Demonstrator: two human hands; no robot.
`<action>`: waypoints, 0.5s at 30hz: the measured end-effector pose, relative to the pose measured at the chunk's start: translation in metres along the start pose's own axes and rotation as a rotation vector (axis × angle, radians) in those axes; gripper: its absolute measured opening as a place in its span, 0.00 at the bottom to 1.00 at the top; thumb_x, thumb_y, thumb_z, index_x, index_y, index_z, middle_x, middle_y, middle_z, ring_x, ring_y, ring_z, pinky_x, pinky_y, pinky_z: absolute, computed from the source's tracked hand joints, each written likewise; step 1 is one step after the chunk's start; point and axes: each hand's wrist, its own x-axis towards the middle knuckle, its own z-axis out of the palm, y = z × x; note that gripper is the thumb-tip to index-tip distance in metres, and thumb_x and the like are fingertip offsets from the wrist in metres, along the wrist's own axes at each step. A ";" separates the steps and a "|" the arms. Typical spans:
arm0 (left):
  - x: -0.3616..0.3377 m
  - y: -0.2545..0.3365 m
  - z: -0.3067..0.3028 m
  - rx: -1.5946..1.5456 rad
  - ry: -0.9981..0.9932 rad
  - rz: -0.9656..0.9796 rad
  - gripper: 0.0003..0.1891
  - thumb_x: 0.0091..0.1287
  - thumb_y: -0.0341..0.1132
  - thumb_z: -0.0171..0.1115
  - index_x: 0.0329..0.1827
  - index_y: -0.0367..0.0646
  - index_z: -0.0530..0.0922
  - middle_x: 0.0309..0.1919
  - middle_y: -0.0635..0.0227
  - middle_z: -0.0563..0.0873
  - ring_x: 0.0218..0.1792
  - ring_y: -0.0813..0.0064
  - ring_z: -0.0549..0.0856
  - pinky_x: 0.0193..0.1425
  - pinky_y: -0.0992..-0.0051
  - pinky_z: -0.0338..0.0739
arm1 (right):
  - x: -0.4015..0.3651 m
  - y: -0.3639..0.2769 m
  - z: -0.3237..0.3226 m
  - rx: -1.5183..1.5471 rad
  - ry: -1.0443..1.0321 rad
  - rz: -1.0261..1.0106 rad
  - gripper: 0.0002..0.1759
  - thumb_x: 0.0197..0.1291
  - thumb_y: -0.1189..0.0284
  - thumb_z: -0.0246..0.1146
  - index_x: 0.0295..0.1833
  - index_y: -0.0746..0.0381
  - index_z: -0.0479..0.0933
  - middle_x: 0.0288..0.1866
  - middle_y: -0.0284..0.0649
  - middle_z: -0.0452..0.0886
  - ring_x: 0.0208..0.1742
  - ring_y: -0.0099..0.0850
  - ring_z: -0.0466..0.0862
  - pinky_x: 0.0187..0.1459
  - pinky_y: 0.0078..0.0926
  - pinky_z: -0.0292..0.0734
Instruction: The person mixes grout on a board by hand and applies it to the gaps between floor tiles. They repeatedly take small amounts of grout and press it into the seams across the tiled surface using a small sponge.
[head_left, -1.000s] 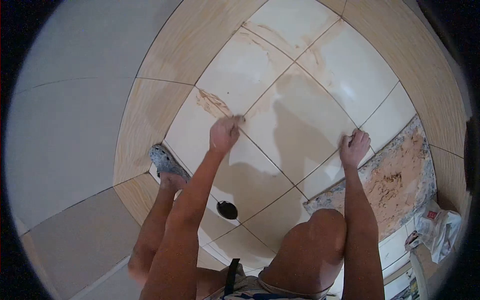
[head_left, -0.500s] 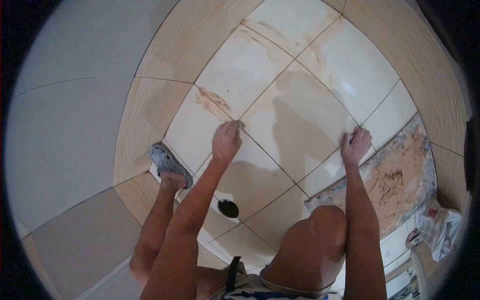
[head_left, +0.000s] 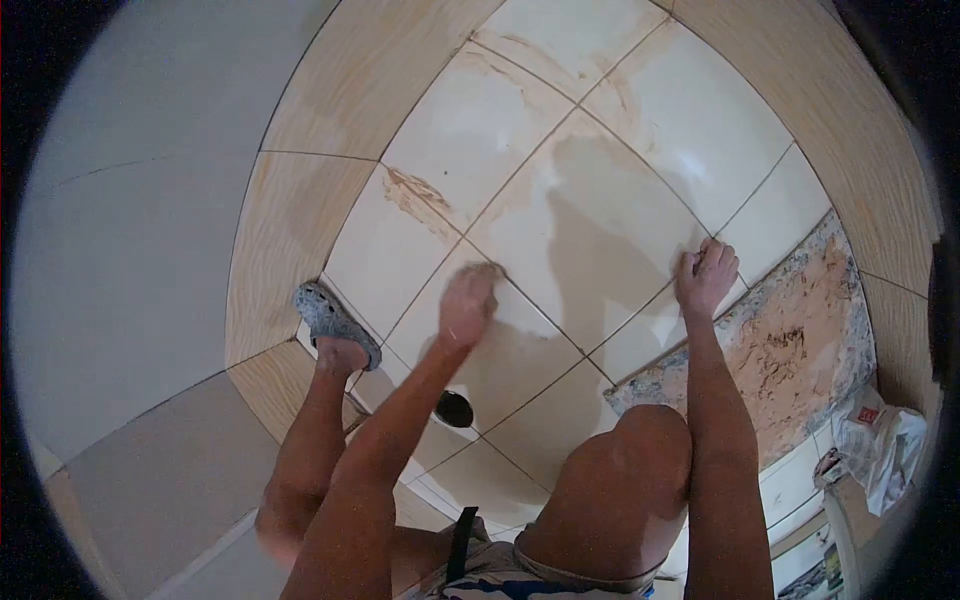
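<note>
My left hand (head_left: 468, 305), slightly smeared by motion, is closed with its fingertips down on a joint between the white floor tiles (head_left: 520, 235). A small greyish bit shows at its fingertips, too small to name. Further right, my right hand (head_left: 706, 280) rests on the tiles with curled fingers near a joint crossing. Something dark shows between its thumb and fingers, mostly hidden. A brown smear (head_left: 415, 195) lies on the tiles beyond my left hand, and fainter brown streaks run along the joints farther off.
A round drain hole (head_left: 455, 408) opens in the floor near my left forearm. My foot in a grey clog (head_left: 335, 322) stands at the left. An untiled rough patch (head_left: 790, 345) lies at the right, with a white plastic bag (head_left: 880, 440) beside it. Wood-look tiles (head_left: 300, 210) edge the floor.
My left hand has moved along the tile joint, toward me and slightly right. My right hand stays in nearly the same place, its fingers still curled.
</note>
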 end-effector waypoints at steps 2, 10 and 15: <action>-0.014 0.019 -0.007 -0.105 -0.082 -0.060 0.10 0.61 0.27 0.62 0.46 0.41 0.81 0.46 0.55 0.86 0.47 0.54 0.84 0.52 0.60 0.78 | 0.003 -0.003 -0.001 -0.005 0.019 0.004 0.12 0.51 0.69 0.60 0.41 0.60 0.71 0.41 0.46 0.71 0.44 0.48 0.72 0.46 0.49 0.68; 0.061 -0.069 -0.045 -0.078 0.114 -0.659 0.15 0.63 0.30 0.57 0.51 0.45 0.84 0.44 0.56 0.87 0.47 0.56 0.85 0.51 0.62 0.79 | 0.002 -0.004 -0.003 0.004 0.011 0.002 0.12 0.50 0.69 0.60 0.41 0.60 0.71 0.41 0.46 0.71 0.43 0.47 0.71 0.44 0.49 0.67; 0.028 -0.036 -0.007 0.079 0.124 -0.364 0.14 0.57 0.28 0.63 0.46 0.46 0.86 0.42 0.57 0.88 0.40 0.56 0.87 0.46 0.62 0.82 | 0.002 -0.003 -0.001 -0.003 0.003 0.027 0.12 0.50 0.69 0.59 0.41 0.60 0.71 0.41 0.45 0.71 0.44 0.47 0.71 0.44 0.48 0.67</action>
